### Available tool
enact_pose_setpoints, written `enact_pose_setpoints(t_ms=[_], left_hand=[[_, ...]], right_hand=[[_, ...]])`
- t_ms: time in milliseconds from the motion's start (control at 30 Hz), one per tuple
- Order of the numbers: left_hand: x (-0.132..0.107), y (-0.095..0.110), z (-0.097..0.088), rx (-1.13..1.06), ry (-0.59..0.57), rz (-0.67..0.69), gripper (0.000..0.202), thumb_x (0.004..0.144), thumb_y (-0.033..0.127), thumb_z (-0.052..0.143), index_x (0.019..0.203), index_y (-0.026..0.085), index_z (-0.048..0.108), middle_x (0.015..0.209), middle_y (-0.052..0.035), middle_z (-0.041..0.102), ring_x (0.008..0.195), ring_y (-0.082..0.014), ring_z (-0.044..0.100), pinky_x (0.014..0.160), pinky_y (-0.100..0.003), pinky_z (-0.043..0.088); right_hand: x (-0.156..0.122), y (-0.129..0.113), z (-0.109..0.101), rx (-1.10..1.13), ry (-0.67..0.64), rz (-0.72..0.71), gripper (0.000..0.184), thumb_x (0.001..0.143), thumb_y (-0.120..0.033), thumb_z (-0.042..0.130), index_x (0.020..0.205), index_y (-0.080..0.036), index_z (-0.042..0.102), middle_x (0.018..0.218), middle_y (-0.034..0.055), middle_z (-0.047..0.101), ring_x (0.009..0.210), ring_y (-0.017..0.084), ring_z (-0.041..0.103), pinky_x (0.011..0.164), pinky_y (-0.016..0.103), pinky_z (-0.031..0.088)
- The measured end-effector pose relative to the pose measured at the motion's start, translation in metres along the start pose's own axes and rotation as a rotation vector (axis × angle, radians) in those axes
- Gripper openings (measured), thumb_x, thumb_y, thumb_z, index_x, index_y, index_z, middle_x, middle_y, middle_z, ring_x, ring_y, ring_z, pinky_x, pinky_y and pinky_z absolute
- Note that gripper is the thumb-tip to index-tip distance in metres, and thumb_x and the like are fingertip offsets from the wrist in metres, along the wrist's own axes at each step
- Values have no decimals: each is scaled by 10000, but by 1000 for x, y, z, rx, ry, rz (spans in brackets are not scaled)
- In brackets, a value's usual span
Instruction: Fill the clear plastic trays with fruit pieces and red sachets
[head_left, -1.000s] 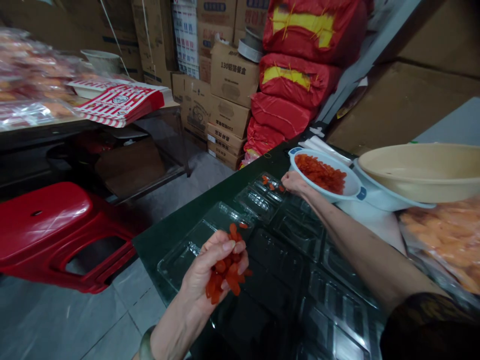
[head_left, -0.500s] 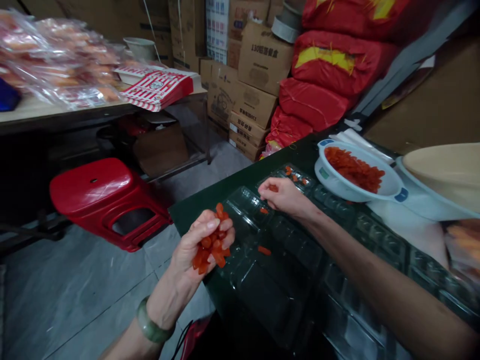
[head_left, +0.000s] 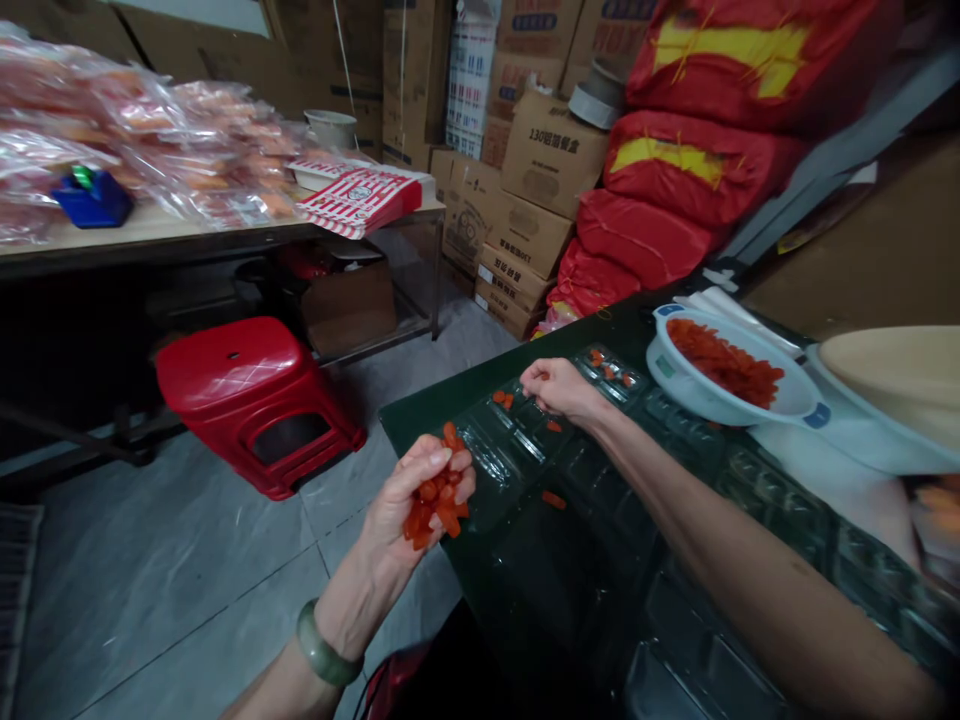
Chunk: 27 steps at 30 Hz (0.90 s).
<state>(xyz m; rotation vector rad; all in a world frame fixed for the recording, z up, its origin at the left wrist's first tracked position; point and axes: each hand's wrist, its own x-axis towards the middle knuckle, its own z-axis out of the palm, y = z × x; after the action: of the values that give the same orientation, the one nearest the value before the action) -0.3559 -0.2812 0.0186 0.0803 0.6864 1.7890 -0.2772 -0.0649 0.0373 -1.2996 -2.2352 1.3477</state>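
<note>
My left hand point(head_left: 431, 490) is closed around a clump of small, shiny orange-red pieces point(head_left: 442, 500) at the table's left edge. My right hand point(head_left: 553, 387) hovers over a clear plastic tray point(head_left: 491, 455), its fingers curled together; whatever lies in them is hidden. A few orange-red bits point(head_left: 502, 400) sit in the tray's far left compartment, and another piece point(head_left: 553, 425) lies just below my right hand. One longer piece point(head_left: 553, 499) rests nearer me. Beyond my right hand, a second clear tray point(head_left: 616, 388) has several pieces in its compartments.
A white basin point(head_left: 660, 362) full of orange-red pieces stands on the right of the dark green table point(head_left: 420, 405), beside a larger tub point(head_left: 885, 440). More clear trays lie along the right. A red stool point(head_left: 232, 365) is on the floor; bagged goods point(head_left: 217, 150) cover another table.
Orange-red pieces now show in the near tray's far left compartment, where none showed before. A piece visible in my right hand's fingers is no longer seen. The view has shifted left and up.
</note>
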Motion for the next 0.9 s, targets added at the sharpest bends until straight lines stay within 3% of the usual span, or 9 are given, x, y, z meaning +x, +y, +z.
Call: enact_pose_setpoints(t_ms=[133, 267, 367, 467, 600, 667, 733, 800, 900], left_hand=[[-3, 1, -1, 19, 5, -14, 225, 697, 147, 630, 683, 193, 410, 674, -9, 537, 475, -97, 488, 298, -117, 223], [-4, 2, -5, 12, -8, -2, 224, 708, 145, 621, 672, 185, 404, 676, -7, 530, 493, -92, 491, 323, -123, 277], [-5, 2, -8, 2, -20, 4, 253, 704, 151, 633, 657, 186, 386, 670, -2, 512, 490, -93, 487, 301, -118, 227], [-6, 4, -10, -18, -33, 17, 298, 676, 160, 666, 645, 186, 371, 664, 3, 499, 487, -88, 479, 290, -113, 185], [-9, 8, -9, -1, -17, 37, 294, 646, 174, 691, 649, 186, 398, 650, 8, 494, 481, -87, 474, 276, -108, 181], [-9, 10, -8, 1, -1, 35, 302, 625, 172, 703, 646, 186, 403, 641, 10, 494, 474, -87, 474, 272, -105, 186], [-9, 10, -9, -12, 2, 20, 313, 616, 167, 706, 634, 186, 395, 634, 10, 494, 469, -88, 476, 272, -104, 196], [-9, 9, -11, -18, 2, 15, 288, 629, 159, 695, 632, 183, 409, 649, 1, 519, 477, -88, 484, 285, -107, 237], [-9, 7, -14, -14, 23, 32, 219, 656, 145, 673, 645, 173, 457, 676, -21, 572, 511, -93, 512, 349, -129, 341]], right_hand=[[-1, 8, -2, -105, 114, -167, 105, 759, -136, 500, 661, -153, 532, 522, -49, 488, 428, 54, 403, 438, 176, 293], [1, 13, 11, -380, 73, -322, 118, 726, -290, 614, 773, -182, 611, 559, -40, 523, 532, 95, 472, 511, 200, 313], [3, 14, 24, -555, 58, -319, 133, 725, -325, 623, 790, -208, 625, 612, -23, 573, 575, 113, 506, 528, 214, 306], [3, 15, 30, -588, 86, -301, 116, 756, -320, 580, 730, -209, 603, 648, -9, 604, 593, 118, 524, 524, 216, 303], [1, 16, 25, -708, 235, -242, 132, 795, -308, 524, 767, -211, 609, 723, 35, 640, 661, 153, 565, 523, 230, 303], [0, 17, 19, -777, 236, -234, 144, 807, -307, 515, 799, -212, 624, 770, 61, 650, 719, 178, 581, 538, 241, 314], [-1, 17, 11, -714, 238, -250, 162, 822, -311, 503, 794, -202, 619, 782, 67, 644, 744, 179, 580, 552, 240, 330], [-2, 18, -1, -508, 273, -217, 205, 845, -316, 474, 729, -181, 575, 701, 45, 602, 659, 142, 557, 524, 223, 332], [-7, 18, -18, -104, 173, 27, 248, 857, -330, 459, 659, -181, 448, 522, -32, 442, 419, 70, 411, 393, 194, 242]])
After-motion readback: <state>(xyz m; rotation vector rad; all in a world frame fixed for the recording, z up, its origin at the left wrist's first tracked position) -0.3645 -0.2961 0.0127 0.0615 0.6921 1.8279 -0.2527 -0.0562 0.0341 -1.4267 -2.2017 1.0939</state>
